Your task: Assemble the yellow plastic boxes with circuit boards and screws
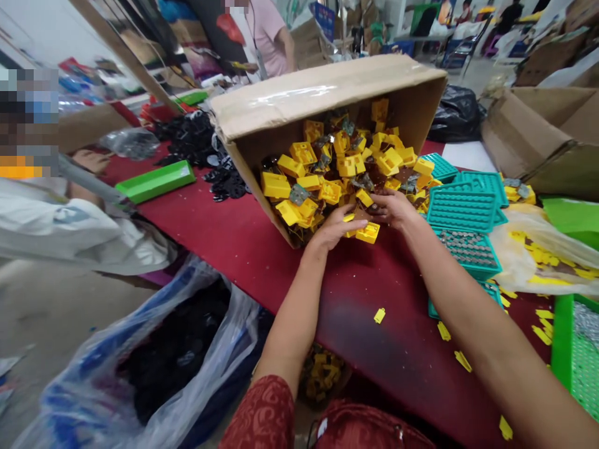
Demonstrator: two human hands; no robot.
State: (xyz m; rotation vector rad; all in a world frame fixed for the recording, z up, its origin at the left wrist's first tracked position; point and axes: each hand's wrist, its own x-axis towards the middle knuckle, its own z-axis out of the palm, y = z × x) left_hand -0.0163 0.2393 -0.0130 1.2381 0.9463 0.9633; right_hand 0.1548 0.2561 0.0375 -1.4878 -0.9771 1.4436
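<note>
Yellow plastic casings (368, 233) spill toward the near side of a tipped cardboard box (327, 87), its mouth facing the worker on a red tabletop (346, 293), in the head camera's view. The left hand (333, 228) lies at the box's near lip, fingers half curled, its thumb stretched over the nearest casings; the right hand (397, 209) reaches in from the right, fingers bent and partly spread beside the same pieces. Whether either has a firm hold, one cannot tell.

Each casing looks light and stiff, its smooth walls probably a little slippery; the grey plates (298, 194) lying among the pieces seem likelier to catch or bend. The plain outer sides appear the best place to take hold, away from the hollowed faces.

The box's side walls bound the reach at left and right, and its top panel hangs over the heap. Teal trays (461, 209) stand close to the right forearm, making that side tight. The widest room lies on the near tabletop, where a loose yellow tab (380, 315) rests, though the table's edge cuts in near the left forearm, above a plastic-lined sack (243, 318).
</note>
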